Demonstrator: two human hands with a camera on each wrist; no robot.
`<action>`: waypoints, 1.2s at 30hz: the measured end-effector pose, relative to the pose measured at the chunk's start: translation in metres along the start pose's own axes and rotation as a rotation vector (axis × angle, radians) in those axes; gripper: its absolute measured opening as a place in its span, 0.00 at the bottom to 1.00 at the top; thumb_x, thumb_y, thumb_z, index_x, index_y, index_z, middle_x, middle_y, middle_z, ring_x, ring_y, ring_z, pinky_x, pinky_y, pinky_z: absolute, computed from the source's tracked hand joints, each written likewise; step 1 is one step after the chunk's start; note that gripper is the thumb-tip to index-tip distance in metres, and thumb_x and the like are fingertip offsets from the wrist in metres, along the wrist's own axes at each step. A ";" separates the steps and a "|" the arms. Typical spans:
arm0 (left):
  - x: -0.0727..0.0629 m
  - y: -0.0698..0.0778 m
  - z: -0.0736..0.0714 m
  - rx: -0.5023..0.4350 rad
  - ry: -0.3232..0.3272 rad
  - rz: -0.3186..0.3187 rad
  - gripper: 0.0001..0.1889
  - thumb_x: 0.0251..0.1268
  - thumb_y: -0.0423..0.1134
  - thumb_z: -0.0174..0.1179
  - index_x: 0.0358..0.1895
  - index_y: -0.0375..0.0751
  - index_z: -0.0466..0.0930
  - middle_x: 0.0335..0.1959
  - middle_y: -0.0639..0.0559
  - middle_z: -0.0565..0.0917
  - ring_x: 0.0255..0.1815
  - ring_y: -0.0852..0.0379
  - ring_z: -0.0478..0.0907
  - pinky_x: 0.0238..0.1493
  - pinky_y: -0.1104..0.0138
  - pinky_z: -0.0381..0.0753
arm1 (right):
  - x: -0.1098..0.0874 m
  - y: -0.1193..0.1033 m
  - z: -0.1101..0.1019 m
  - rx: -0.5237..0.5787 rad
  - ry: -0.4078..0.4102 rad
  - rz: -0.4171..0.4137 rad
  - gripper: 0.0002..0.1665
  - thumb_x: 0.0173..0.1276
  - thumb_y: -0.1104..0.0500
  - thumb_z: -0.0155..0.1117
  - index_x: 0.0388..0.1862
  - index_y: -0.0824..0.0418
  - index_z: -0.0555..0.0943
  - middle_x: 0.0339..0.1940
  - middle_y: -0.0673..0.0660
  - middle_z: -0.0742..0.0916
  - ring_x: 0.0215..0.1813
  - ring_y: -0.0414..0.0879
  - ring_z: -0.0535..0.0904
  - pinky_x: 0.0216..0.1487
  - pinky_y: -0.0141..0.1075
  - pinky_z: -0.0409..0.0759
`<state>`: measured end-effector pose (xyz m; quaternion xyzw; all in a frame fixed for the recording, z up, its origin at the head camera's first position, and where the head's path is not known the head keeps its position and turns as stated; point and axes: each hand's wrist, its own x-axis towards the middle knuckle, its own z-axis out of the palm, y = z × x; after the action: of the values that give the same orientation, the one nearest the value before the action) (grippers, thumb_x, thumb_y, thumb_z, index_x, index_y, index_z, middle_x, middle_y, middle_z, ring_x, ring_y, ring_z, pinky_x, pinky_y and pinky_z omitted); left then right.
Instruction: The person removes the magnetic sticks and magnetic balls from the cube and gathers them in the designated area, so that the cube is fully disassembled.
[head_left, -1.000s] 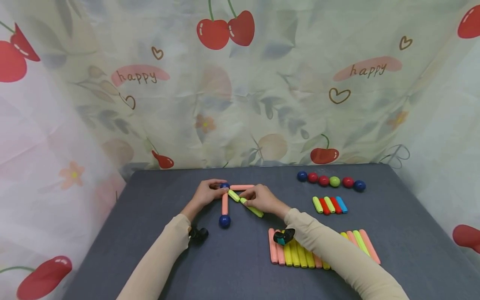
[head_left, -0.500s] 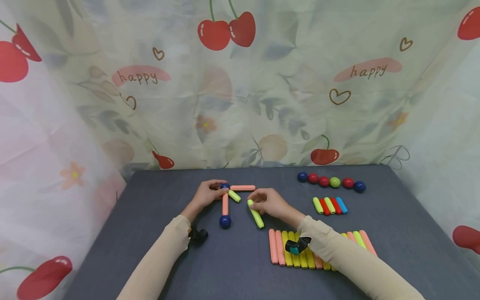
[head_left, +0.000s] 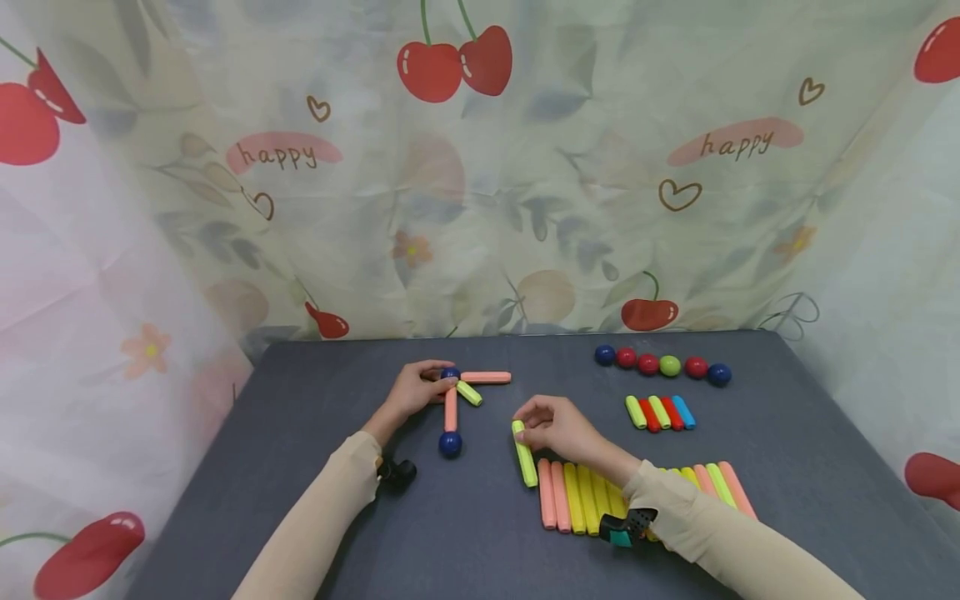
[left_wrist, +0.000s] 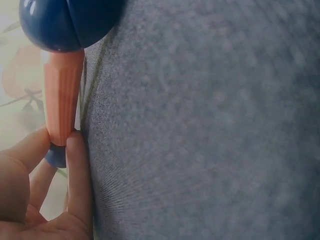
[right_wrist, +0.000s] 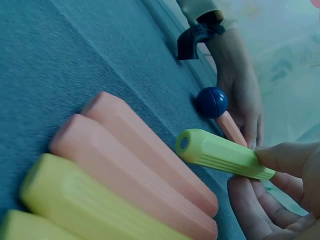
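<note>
My left hand pinches the corner blue ball of a small build of magnetic rods; its fingertips also lie at the end of a pink rod. That rod runs toward me to a second blue ball. Another pink rod points right from the corner, and a short lime-green rod slants between the two. Between thumb and fingers, my right hand holds a longer lime-green rod, near the left end of the row of long rods.
A row of long pink, yellow and green rods lies partly under my right forearm. Several short rods lie farther back at right, behind them a line of blue, red and green balls. A patterned curtain hangs behind the table.
My right hand has drawn the longer lime-green rod away from the short green rod, rightward and toward me, turning it more upright in the head view. The left hand stays put.
</note>
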<state>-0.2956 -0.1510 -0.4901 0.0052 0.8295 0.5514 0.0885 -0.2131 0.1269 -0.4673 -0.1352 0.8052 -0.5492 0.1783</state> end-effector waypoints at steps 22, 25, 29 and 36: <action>-0.001 0.000 0.000 -0.004 0.000 0.000 0.19 0.65 0.38 0.66 0.59 0.46 0.82 0.42 0.45 0.78 0.37 0.58 0.82 0.41 0.64 0.88 | -0.021 0.008 0.000 -0.239 0.010 -0.030 0.09 0.63 0.53 0.72 0.41 0.54 0.86 0.34 0.50 0.87 0.36 0.43 0.80 0.38 0.31 0.80; -0.001 0.000 0.000 -0.006 -0.002 -0.001 0.19 0.65 0.38 0.66 0.60 0.46 0.82 0.42 0.45 0.78 0.37 0.58 0.82 0.42 0.64 0.88 | -0.022 0.009 0.001 -0.277 0.009 -0.023 0.09 0.63 0.54 0.73 0.41 0.54 0.87 0.33 0.48 0.87 0.35 0.41 0.80 0.38 0.31 0.80; 0.000 0.000 0.000 -0.004 0.004 -0.003 0.19 0.66 0.38 0.66 0.59 0.47 0.82 0.43 0.44 0.78 0.38 0.58 0.83 0.42 0.64 0.88 | -0.024 0.009 0.000 -0.311 -0.003 -0.027 0.09 0.62 0.55 0.74 0.40 0.55 0.87 0.33 0.48 0.87 0.34 0.41 0.79 0.37 0.31 0.79; 0.000 -0.001 0.001 -0.002 0.007 -0.009 0.19 0.66 0.39 0.66 0.59 0.48 0.82 0.44 0.44 0.78 0.38 0.57 0.83 0.42 0.64 0.88 | -0.028 0.012 0.001 -0.341 -0.023 -0.062 0.08 0.63 0.57 0.72 0.40 0.58 0.87 0.33 0.50 0.87 0.34 0.41 0.78 0.35 0.30 0.78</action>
<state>-0.2954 -0.1506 -0.4909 -0.0004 0.8292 0.5519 0.0883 -0.1878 0.1420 -0.4754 -0.1946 0.8801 -0.4081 0.1450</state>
